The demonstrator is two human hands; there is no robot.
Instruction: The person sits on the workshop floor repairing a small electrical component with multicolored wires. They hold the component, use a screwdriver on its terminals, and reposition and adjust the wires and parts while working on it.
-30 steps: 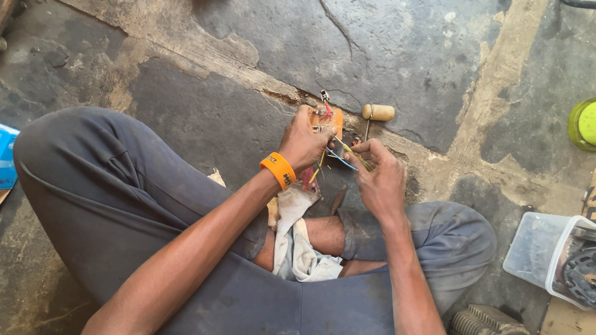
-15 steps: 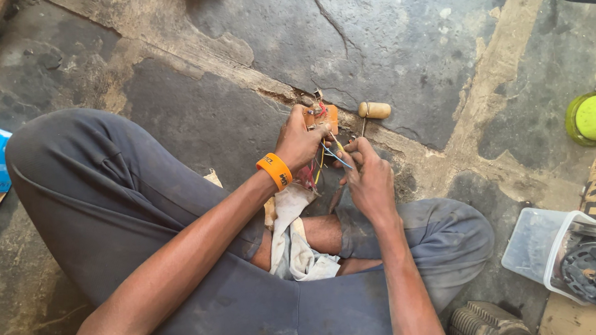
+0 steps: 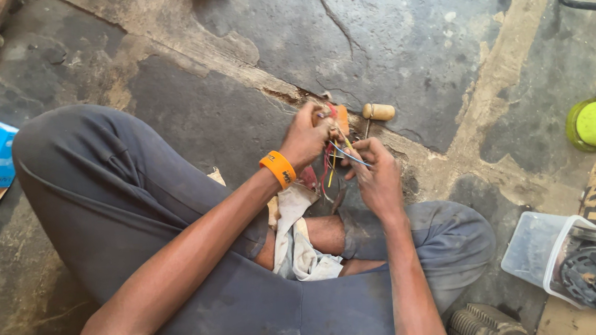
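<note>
Together, both hands, left (image 3: 306,136) and right (image 3: 374,173), pinch the coloured wires (image 3: 335,160) strung between them.

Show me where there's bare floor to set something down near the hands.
The dark concrete slab beyond the wooden-handled tool is bare up to the frame's top. Another bare stretch lies left of the left hand, above the knee. It is crowded between the hands, with wires, and in the lap, with a rag. The right hand is near a clear tub.
</note>
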